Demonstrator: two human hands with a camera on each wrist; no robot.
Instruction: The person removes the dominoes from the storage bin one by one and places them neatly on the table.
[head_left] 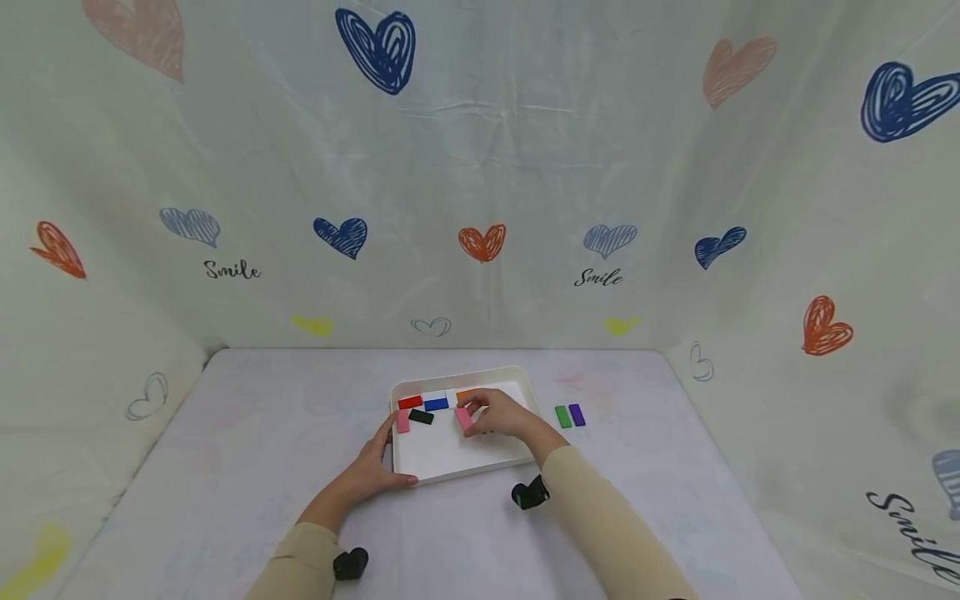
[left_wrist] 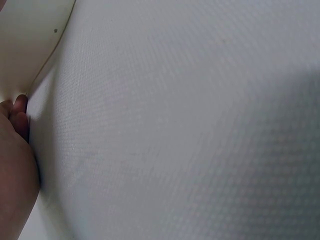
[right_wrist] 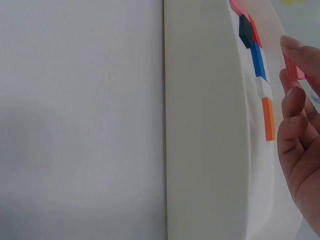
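Over the white tray, the right hand pinches a pink block between thumb and fingers, near a blue block. The left hand, thumb and fingers spread wide, touches the tray's left side. Green and purple blocks lie right of the tray on the surface.

The person wears a long beige left sleeve and a matching right sleeve, both plain, with lightly creased fabric narrowing toward cuffs that stop short of the bare left hand and right hand. A small black left wrist camera juts from the inner side of one cuff, and a similar rounded, lobed right wrist camera from the other.
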